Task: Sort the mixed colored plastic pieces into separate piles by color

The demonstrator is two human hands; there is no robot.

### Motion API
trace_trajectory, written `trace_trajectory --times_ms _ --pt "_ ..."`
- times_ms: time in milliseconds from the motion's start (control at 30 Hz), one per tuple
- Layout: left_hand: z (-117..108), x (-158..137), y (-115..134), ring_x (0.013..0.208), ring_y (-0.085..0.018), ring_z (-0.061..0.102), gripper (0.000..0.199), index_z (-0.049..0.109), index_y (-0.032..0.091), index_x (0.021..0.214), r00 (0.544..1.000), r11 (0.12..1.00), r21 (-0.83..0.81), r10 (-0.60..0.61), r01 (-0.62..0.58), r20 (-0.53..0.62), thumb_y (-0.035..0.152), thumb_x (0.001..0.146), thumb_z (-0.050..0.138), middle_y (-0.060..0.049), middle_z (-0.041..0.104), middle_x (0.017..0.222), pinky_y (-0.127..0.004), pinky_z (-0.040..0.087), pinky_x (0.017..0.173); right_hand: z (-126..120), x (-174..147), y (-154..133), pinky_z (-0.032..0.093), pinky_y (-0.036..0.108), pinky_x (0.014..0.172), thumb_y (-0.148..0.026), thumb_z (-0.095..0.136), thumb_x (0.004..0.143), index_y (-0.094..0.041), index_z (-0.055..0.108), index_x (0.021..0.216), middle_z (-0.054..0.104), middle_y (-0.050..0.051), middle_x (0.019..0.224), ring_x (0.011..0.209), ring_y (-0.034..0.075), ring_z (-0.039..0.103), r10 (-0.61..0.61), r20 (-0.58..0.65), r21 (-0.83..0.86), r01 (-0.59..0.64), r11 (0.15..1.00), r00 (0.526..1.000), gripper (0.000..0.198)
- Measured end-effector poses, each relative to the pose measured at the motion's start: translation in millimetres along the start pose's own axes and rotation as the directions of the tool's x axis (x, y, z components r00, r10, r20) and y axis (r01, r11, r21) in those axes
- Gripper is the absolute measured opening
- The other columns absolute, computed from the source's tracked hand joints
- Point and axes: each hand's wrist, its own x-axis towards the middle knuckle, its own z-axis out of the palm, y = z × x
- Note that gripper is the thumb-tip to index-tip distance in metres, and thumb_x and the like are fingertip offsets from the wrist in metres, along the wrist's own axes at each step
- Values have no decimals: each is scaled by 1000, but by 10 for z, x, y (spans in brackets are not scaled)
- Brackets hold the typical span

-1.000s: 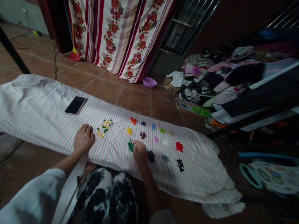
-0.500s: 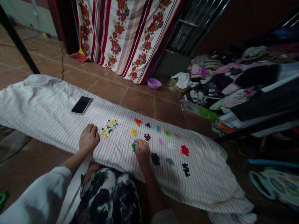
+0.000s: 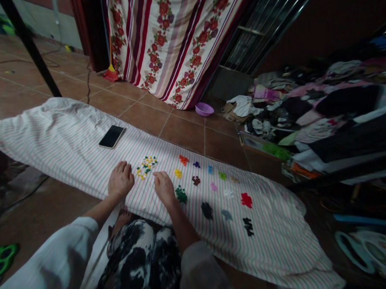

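My left hand (image 3: 121, 179) rests palm down on the striped cloth, its fingers lying on the fabric beside a looped figure of small green, yellow and white pieces (image 3: 145, 167). Just right of that figure, my right hand (image 3: 164, 187) hovers low with thumb and forefinger pinched together. Whatever sits in the pinch is too small to make out. A pile of dark green pieces (image 3: 181, 195) lies right beside the right wrist. Beyond it are small heaps of yellow pieces (image 3: 177, 173), orange pieces (image 3: 183, 160) and brown pieces (image 3: 196, 180).
A phone (image 3: 112, 137) lies on the cloth (image 3: 65, 145) at the back left. Further right are red pieces (image 3: 246, 200), black pieces (image 3: 248, 227) and dark grey pieces (image 3: 207, 210). A purple basin (image 3: 204, 109) stands on the tiled floor, near heaped clothes (image 3: 300, 103).
My right hand has moved left from the dark green pile to the right side of the looped figure. My left hand stays on the cloth. The view has shifted slightly.
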Motion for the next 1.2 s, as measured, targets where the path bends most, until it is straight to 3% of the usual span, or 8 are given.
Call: trace_trajectory --times_ms 333,667,967,1200 --pt "9 -2 6 128 -31 46 36 60 12 113 1000 999 -49 -20 21 11 20 83 43 -18 58 127 -46 37 107 92 237 -81 48 29 91 -9 43 89 -23 68 113 68 6 110 101 18 62 42 53 -42 -40 998 998 38" --pt "6 0 8 127 -30 48 35 60 11 112 1000 999 -37 -10 10 -3 20 84 42 -18 60 125 -46 39 106 115 363 -249 46 29 78 -24 55 89 -24 66 104 65 6 105 95 20 62 259 53 -164 -248 955 964 19" --pt "23 -13 -2 126 -31 49 34 60 12 112 1000 1000 -5 9 -9 -16 20 84 42 -17 60 125 -46 39 105 126 346 -260 44 28 73 -24 52 88 -25 66 99 65 6 100 88 19 62 273 3 -179 -268 947 962 18" --pt "20 -9 -11 128 -32 47 36 60 12 113 1000 999 -46 -5 5 1 21 83 42 -18 59 126 -48 38 106 6 184 -62 45 25 75 -19 51 85 -23 66 97 68 3 90 83 16 62 163 -58 0 -164 987 985 20"
